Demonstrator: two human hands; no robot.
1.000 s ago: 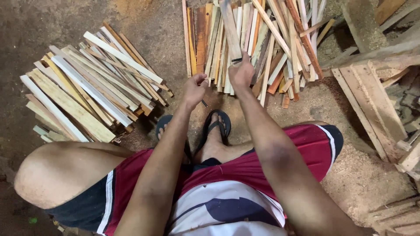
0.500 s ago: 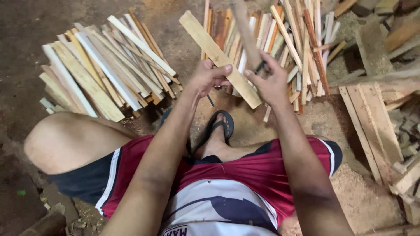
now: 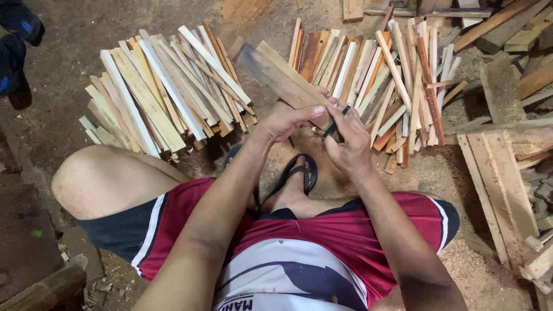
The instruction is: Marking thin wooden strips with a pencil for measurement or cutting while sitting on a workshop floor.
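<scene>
My left hand (image 3: 291, 119) grips a flat wooden slat (image 3: 276, 72) by its near end, and the slat slants up and to the left over the floor. My right hand (image 3: 345, 141) holds a thin dark pencil-like tool (image 3: 336, 121) against that near end. Both hands meet above my sandalled foot (image 3: 295, 178). A heap of wooden strips (image 3: 164, 89) lies to the left, and a second heap (image 3: 386, 80) lies straight ahead beyond the hands.
Wooden boards and a frame (image 3: 504, 184) lie at the right on sawdust. More offcuts (image 3: 512, 29) sit at the top right. Dark shoes (image 3: 17, 40) show at the top left. My bent knee (image 3: 98, 181) is at the left.
My left hand has taken a slat from the heap ahead and drawn it toward me, tilting it left. My right hand has come in to the slat's near end with the dark tool.
</scene>
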